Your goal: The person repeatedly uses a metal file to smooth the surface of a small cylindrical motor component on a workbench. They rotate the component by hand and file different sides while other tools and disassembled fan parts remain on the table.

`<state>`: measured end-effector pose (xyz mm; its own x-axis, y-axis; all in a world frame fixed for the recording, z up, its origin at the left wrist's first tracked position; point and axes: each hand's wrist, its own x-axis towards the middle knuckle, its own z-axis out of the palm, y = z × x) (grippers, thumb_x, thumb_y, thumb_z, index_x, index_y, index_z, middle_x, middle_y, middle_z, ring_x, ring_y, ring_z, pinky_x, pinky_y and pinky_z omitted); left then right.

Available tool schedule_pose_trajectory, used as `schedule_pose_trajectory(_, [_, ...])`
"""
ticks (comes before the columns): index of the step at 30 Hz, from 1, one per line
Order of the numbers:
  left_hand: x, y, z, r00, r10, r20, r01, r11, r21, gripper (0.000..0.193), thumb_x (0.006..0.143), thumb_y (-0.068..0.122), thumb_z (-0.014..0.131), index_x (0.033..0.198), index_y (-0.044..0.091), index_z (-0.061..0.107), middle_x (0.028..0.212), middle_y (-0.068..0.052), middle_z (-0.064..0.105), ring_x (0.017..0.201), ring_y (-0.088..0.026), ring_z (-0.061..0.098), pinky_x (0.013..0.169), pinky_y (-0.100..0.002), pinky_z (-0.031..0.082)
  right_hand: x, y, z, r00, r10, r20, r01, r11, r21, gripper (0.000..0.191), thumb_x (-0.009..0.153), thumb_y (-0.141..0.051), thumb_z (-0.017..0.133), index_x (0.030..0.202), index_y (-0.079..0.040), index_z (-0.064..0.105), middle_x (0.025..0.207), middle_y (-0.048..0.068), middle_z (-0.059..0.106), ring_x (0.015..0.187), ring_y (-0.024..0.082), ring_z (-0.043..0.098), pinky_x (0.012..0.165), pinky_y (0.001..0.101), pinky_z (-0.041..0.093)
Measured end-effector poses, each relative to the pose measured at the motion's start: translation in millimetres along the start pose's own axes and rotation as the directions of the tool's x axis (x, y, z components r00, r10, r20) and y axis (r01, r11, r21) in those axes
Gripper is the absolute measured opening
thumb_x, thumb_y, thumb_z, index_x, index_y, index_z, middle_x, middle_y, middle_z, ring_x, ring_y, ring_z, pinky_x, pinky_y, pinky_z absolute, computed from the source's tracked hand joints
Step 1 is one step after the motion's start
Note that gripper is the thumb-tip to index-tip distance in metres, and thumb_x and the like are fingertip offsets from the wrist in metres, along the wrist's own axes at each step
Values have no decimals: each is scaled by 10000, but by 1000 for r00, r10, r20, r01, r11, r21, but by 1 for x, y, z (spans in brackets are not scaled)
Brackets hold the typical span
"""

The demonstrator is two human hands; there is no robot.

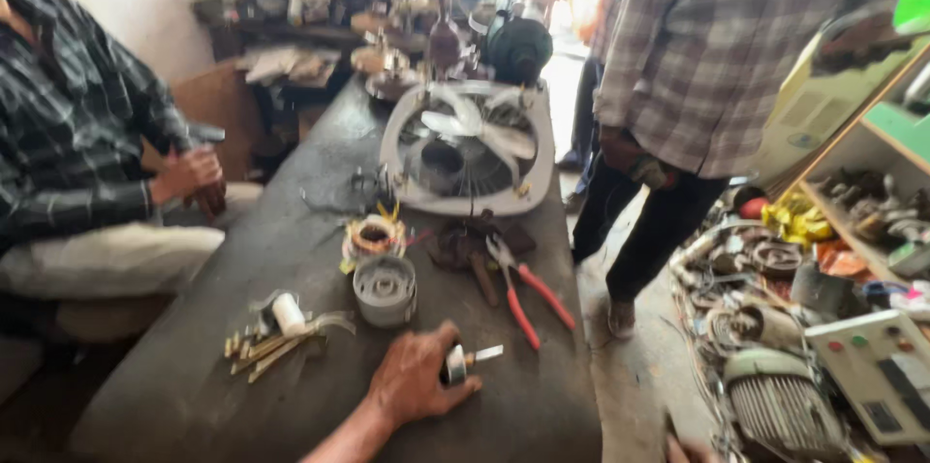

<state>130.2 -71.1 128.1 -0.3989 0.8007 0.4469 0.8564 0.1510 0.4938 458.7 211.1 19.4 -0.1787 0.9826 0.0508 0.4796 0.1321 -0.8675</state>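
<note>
My left hand (415, 384) rests on the dark workbench (242, 260) near its front edge, shut on a small metal cylinder with a short shaft (463, 362) that points right. Just beyond it stand a grey round motor housing (385, 290) and a copper-wound coil (374, 235). Red-handled pliers (526, 295) lie to the right of the housing. Only a sliver of my right hand (686, 449) shows at the bottom edge, too little to tell its state.
A white square fan (471, 148) lies mid-bench. A white roll and brass strips (276, 329) lie front left. One person sits at left (77, 134); another stands at right (697, 66). Motors and scrap (775, 327) cover the floor and shelf.
</note>
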Motion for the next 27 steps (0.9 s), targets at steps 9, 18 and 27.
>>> schedule_pose_trajectory(9, [-17,-15,21,999,37,-9,-37,999,19,512,765,504,829,962,93,596,812,-141,705,765,-372,701,667,-498,524,-135,-138,110,915,-258,309,86,875,477,58,926,-69,699,977,-50,678,771,-2,640,608,62,584,500,244,451])
schedule_pose_trajectory(18, [-3,-17,9,1000,-29,10,30,997,-72,306,734,321,816,869,113,637,776,-127,709,733,-361,717,645,-491,545,-161,-193,178,826,-563,29,526,788,319,61,868,-70,740,867,-37,688,749,107,688,686,190,646,644,363,520])
schedule_pose_trajectory(27, [-5,-28,24,1000,25,-6,-25,999,-36,340,715,224,765,990,62,647,780,-150,713,704,-395,684,628,-506,519,-151,-180,196,915,-390,103,333,874,353,95,835,-90,781,812,-21,718,638,129,708,587,191,642,559,368,523])
